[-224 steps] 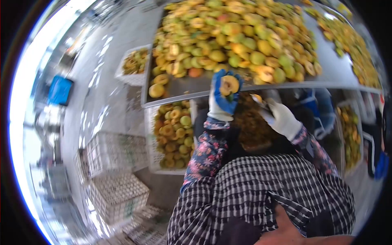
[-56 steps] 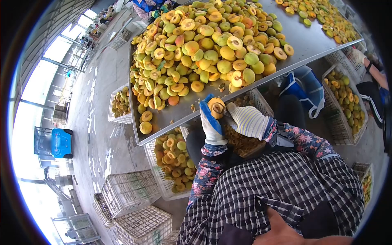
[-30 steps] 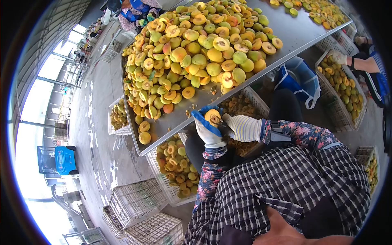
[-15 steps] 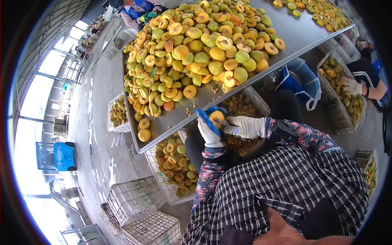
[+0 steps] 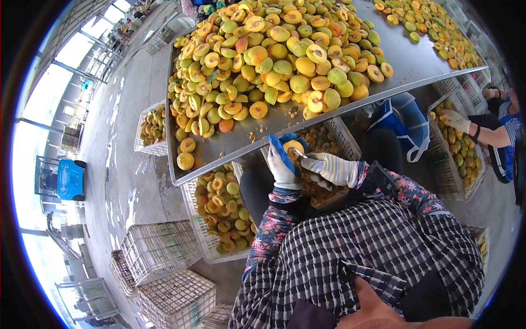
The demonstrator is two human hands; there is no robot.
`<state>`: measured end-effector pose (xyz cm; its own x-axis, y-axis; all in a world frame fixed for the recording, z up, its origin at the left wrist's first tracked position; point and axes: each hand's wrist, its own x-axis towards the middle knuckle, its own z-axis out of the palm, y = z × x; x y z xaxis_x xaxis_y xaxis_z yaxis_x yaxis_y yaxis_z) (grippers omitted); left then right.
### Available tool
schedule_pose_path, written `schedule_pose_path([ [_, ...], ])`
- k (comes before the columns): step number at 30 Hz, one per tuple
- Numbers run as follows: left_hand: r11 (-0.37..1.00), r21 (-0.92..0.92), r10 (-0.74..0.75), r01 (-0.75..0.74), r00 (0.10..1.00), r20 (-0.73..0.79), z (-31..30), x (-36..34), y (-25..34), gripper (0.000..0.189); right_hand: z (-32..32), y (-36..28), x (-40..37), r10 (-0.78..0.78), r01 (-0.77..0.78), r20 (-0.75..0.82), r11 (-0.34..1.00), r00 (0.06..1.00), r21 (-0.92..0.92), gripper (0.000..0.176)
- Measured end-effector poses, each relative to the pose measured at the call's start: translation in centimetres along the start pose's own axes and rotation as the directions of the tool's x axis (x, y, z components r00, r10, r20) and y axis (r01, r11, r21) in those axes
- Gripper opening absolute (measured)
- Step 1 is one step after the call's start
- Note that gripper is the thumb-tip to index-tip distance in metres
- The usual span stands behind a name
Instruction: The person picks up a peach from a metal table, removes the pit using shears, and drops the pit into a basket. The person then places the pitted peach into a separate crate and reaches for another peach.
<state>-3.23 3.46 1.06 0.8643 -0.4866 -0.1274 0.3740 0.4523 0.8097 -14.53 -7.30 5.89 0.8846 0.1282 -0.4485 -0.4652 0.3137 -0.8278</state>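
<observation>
Nothing printed here is large enough to read. The left hand, in a blue-and-white glove, is curled around a yellow fruit and holds it up just off the near edge of the steel table. The right hand, in a striped white glove, is clenched on a small metal tool whose tip meets the fruit (how deep it goes cannot be told). Beyond both hands, a heap of fruit, some whole and some halved, covers the tabletop. Under the hands sits a white crate of brownish scraps. To the left of the left hand, lower down, is a crate of halves. Far to the right, a co-worker's gloved hand rests over another filled crate.
</observation>
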Motion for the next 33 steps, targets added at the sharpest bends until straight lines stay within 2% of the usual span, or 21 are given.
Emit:
schedule_pose_path([
  [2,0.982,-0.072,-0.172,0.173,0.985,0.027,0.4,0.2,1.2,0.048,-0.6,0.4,0.1,0.04,-0.053,0.104,0.99,0.994,0.131,0.037],
  [4,0.944,-0.088,-0.314,0.319,0.947,0.062,0.3,0.4,1.7,0.045,-0.6,0.9,0.0,0.048,-0.071,0.119,0.977,0.992,0.2,0.038],
  [9,0.984,0.037,-0.174,0.172,0.984,0.043,0.6,0.5,1.1,0.044,-1.2,1.1,0.3,0.136,-0.221,0.218,0.876,0.966,0.429,0.04],
  [12,0.979,0.041,-0.204,0.2,0.967,0.155,-0.3,1.1,0.6,0.042,-1.5,1.6,0.2,0.116,-0.21,0.227,0.868,0.967,0.45,0.042],
  [15,0.968,0.103,-0.244,0.231,0.958,0.151,0.1,0.8,1.0,0.036,-1.4,1.6,-0.3,0.14,-0.203,0.177,0.886,0.974,0.417,0.043],
  [16,0.941,0.322,-0.149,0.105,0.982,0.116,-0.1,0.8,0.7,0.034,-1.3,1.5,-0.6,0.141,-0.2,0.175,0.896,0.975,0.396,0.043],
  [18,0.699,0.705,0.055,-0.121,0.992,0.117,0.5,0.5,1.2,0.028,-1.2,1.3,-1.3,0.139,-0.192,0.17,0.915,0.976,0.356,0.042],
  [19,0.676,0.73,0.09,-0.097,0.995,0.049,0.4,0.8,1.8,0.024,-1.4,1.4,-1.7,0.151,-0.187,0.138,0.932,0.979,0.31,0.041],
  [20,0.756,0.642,-0.106,0.128,0.992,-0.072,-0.5,0.5,3.2,0.027,-1.5,1.3,-2.4,0.156,-0.183,0.116,0.944,0.981,0.276,0.042],
  [22,0.967,0.249,-0.052,0.045,0.998,0.021,-3.3,0.8,3.7,0.034,-1.9,1.0,-3.5,0.159,-0.172,0.077,0.964,0.984,0.201,0.043],
  [23,0.983,0.025,-0.183,0.183,0.983,0.014,-4.1,0.7,4.3,0.042,-2.4,1.4,-3.5,0.126,-0.126,0.004,0.989,0.992,0.08,0.041],
  [24,0.977,-0.05,-0.207,0.207,0.978,0.002,-4.7,0.5,4.9,0.043,-3.3,1.8,-3.2,0.092,-0.103,-0.071,0.982,0.993,-0.161,0.041],
  [25,0.966,-0.126,-0.23,0.227,0.973,-0.01,-5.3,0.0,5.6,0.044,-5.6,4.8,-2.1,-0.226,0.138,-0.106,0.84,0.968,-0.524,0.039],
  [26,0.949,-0.202,-0.251,0.243,0.968,-0.015,-5.8,-0.5,6.3,0.045,-7.0,7.4,-0.6,-0.523,0.297,-0.019,0.514,0.852,-0.805,0.039],
  [27,0.932,-0.298,-0.231,0.204,0.971,-0.057,-7.8,-0.8,6.1,0.044,-6.5,6.4,-0.9,-0.395,0.153,-0.068,0.501,0.916,-0.852,0.04],
  [28,0.997,0.049,-0.053,0.056,0.996,-0.073,-11.2,-0.5,5.9,0.039,-5.6,4.2,-2.4,-0.266,0.005,-0.133,0.464,0.955,-0.886,0.042],
  [29,0.915,0.395,0.127,-0.083,0.988,-0.087,-14.7,-0.2,5.6,0.038,-5.1,3.0,-3.3,-0.138,-0.144,-0.216,0.403,0.967,-0.904,0.045],
  [30,0.825,0.549,0.243,-0.136,0.962,-0.127,-13.4,-1.7,8.2,0.037,-5.2,2.9,-3.5,-0.178,-0.119,-0.199,0.381,0.964,-0.917,0.046],
  [31,0.587,0.809,0.271,0.044,0.93,-0.247,-11.8,-2.7,10.8,0.036,-5.4,3.0,-3.8,-0.217,-0.096,-0.183,0.359,0.959,-0.928,0.048],
  [32,0.274,0.927,0.34,0.255,0.876,-0.341,-11.2,-3.4,12.7,0.035,-5.7,3.3,-4.1,-0.253,-0.076,-0.168,0.338,0.953,-0.938,0.05],
  [33,0.193,0.96,0.405,0.205,0.874,-0.268,-14.1,-2.7,12.6,0.033,-6.3,3.7,-4.0,-0.275,-0.058,-0.148,0.312,0.95,-0.948,0.052],
])
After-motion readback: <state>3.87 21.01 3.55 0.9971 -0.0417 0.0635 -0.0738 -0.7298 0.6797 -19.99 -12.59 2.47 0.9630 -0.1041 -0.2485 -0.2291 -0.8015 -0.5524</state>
